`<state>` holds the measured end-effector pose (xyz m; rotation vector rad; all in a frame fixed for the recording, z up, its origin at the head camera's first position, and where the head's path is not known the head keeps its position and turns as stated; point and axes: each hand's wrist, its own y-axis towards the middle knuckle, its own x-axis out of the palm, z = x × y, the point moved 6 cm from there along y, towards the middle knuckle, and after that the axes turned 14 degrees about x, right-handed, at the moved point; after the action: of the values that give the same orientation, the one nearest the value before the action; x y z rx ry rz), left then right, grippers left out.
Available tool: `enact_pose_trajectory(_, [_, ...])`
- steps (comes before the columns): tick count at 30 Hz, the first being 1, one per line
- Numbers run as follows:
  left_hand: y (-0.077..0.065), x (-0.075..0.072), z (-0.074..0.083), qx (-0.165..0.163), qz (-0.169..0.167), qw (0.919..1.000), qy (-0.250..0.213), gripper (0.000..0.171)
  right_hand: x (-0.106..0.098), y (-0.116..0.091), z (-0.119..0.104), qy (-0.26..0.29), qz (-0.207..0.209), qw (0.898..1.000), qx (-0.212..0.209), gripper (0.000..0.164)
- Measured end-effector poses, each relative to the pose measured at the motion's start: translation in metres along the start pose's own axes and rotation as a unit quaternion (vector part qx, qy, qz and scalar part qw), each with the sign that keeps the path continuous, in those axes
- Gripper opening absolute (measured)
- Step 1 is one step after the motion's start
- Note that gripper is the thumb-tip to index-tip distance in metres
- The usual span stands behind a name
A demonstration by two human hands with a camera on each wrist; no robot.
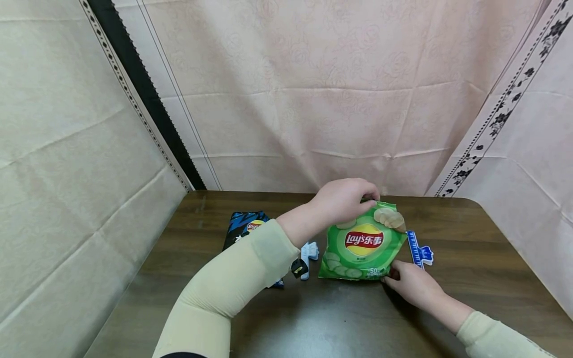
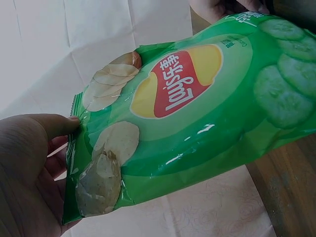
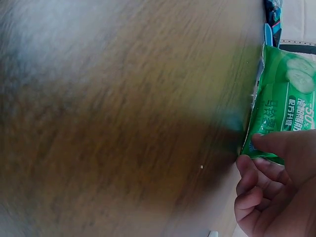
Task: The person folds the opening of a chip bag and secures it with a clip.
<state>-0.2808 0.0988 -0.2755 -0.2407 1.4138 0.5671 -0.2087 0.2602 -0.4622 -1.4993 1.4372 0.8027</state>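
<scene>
A green Lay's chip bag (image 1: 363,243) with cucumber pictures stands tilted up over the table, front facing me. My left hand (image 1: 346,199) pinches its top edge; in the left wrist view the thumb lies on the front of the crimped seal, the fingers behind it. My right hand (image 1: 414,283) holds the bag's lower right corner between thumb and fingers, as the right wrist view also shows. Just right of the bag lies a dark blue bag clip (image 1: 420,251), partly covered by it. A light blue clip (image 1: 309,256) lies to its left.
A dark blue and black Lay's bag (image 1: 246,226) lies on the left, largely hidden behind my left forearm. The brown wooden table (image 1: 465,298) ends at a pale curtain (image 1: 313,124) at the back, with cloth on both sides.
</scene>
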Motion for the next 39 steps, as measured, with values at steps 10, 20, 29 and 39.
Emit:
enact_pose_trajectory(10, [-0.001,0.0,0.001,-0.004,0.001,1.0,0.0,0.018,-0.001,-0.001,0.003,0.001,-0.003,1.0,-0.003,0.014])
enact_pose_trajectory(20, [-0.002,0.0,0.001,-0.007,0.004,1.0,-0.006,0.018,-0.016,-0.006,0.007,0.051,-0.004,0.999,-0.008,0.017])
enact_pose_trajectory(29, [-0.003,-0.001,0.004,-0.007,0.003,1.0,-0.006,0.017,-0.052,-0.008,0.009,0.104,0.069,0.992,-0.024,0.022])
enact_pose_trajectory(39, [-0.004,-0.001,0.005,-0.003,0.008,0.9999,-0.011,0.018,-0.067,-0.008,0.005,0.128,0.092,0.987,-0.023,0.026])
